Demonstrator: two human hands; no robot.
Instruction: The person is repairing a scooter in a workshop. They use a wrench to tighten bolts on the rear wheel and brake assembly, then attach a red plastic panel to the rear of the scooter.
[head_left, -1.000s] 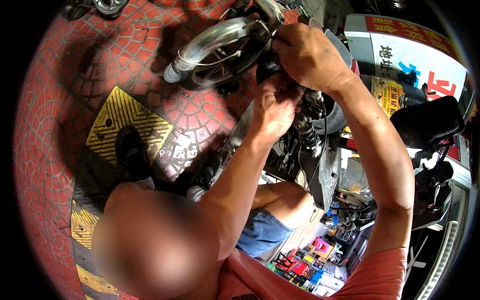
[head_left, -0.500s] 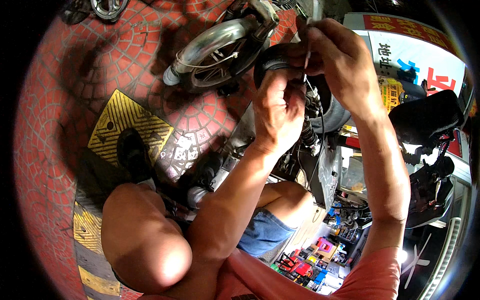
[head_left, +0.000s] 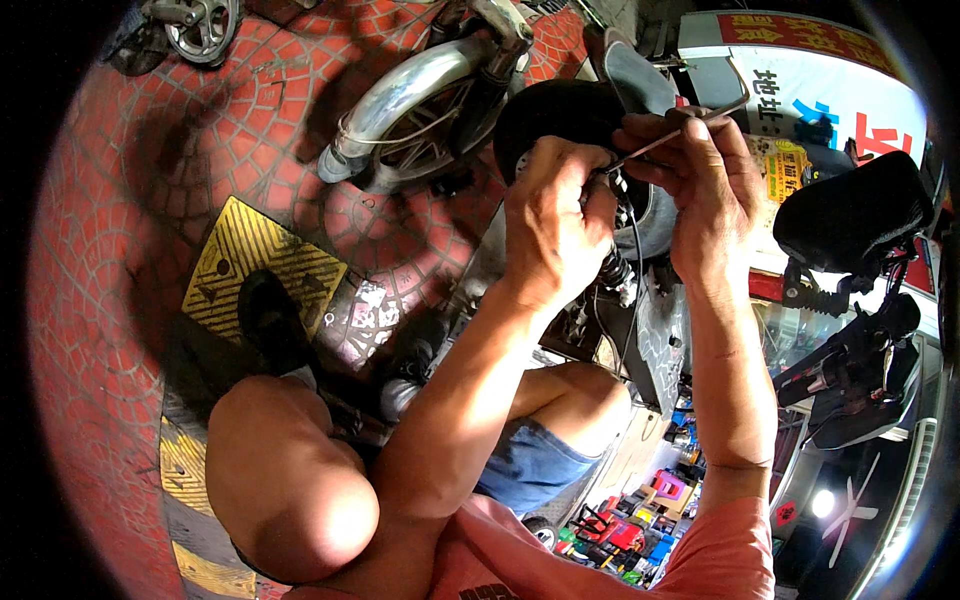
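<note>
- Rod (head_left: 652, 148) at two o'clock, pinched in right hand (head_left: 712, 195)
- Left hand (head_left: 555, 225) curled, what it holds hidden
- Black tire (head_left: 565, 108) beyond, one o'clock
- White sign (head_left: 800, 85), two o'clock: red, blue, black writing

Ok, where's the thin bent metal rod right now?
In the head view, upper right of centre, the metal rod is in the right hand, its straight end beside the left hand and its bent end near the white sign.

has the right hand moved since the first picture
Yes. The right hand has shifted right and down in the view, farther from the silver mudguard.
</note>
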